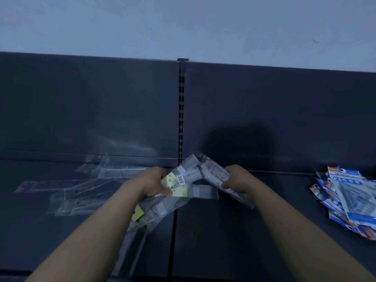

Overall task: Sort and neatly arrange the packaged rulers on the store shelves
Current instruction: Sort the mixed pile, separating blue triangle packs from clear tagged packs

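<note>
Both bare forearms reach up from the bottom edge, the left forearm (95,231) and the right forearm (295,218) converging toward the middle of a dark shelf (244,231). The left hand (153,183) has fingers and thumb curled round a bundle of clear-packed rulers (179,180), whose packs carry yellow labels and a barcode sticker; this bundle slants from lower left up to the right. The right hand (236,178) grips a second bundle of clear packs (213,171), slanting the other way, so the two bundles' top ends meet in a peak just in front of the slotted upright (181,110). Both bundles are held over the seam between two shelf boards. On the left board lie loose clear ruler packs (77,192), scattered at different angles and overlapping. Far to the right a heap of blue-and-white packs (350,202) lies on the shelf, well apart from the hands. Behind stands a dark back panel (91,108), with a pale wall (183,23) above it
</note>
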Demonstrator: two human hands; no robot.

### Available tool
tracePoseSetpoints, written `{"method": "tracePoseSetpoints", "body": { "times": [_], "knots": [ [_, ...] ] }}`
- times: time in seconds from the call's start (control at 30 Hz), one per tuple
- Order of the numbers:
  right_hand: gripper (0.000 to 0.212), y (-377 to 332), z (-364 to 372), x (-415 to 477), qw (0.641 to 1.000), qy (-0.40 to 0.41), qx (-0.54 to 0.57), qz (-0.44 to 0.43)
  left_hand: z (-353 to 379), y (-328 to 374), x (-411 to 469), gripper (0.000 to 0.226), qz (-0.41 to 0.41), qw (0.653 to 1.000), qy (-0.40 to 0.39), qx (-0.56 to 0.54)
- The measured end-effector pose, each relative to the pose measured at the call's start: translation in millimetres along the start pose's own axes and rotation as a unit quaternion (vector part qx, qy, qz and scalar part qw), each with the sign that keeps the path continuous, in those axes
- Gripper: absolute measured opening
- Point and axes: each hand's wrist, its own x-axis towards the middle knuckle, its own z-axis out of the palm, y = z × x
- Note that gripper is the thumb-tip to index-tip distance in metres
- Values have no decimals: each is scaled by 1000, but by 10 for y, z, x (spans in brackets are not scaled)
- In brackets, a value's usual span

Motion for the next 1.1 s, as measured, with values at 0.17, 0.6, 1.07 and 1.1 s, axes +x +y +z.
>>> {"method": "tracePoseSetpoints", "body": {
  "times": [0.17, 0.6, 1.07, 1.1],
  "knots": [
    [5, -81, 41, 26, 998, 11, 44, -31, -113, -92, -51, 36, 1, 997, 78, 19],
    [20, -354, 387, 100, 992, -47, -51, -106, -243, -338, -365, 29, -75, 991, -11, 113],
    [34, -246, 506, 140, 994, -53, -70, -68, 68, -726, -595, 51, -140, 987, 71, 31],
    [31, -229, 506, 141, 995, -49, -59, -71, 71, -701, -611, 62, -139, 989, 52, 11]
  ]
}}
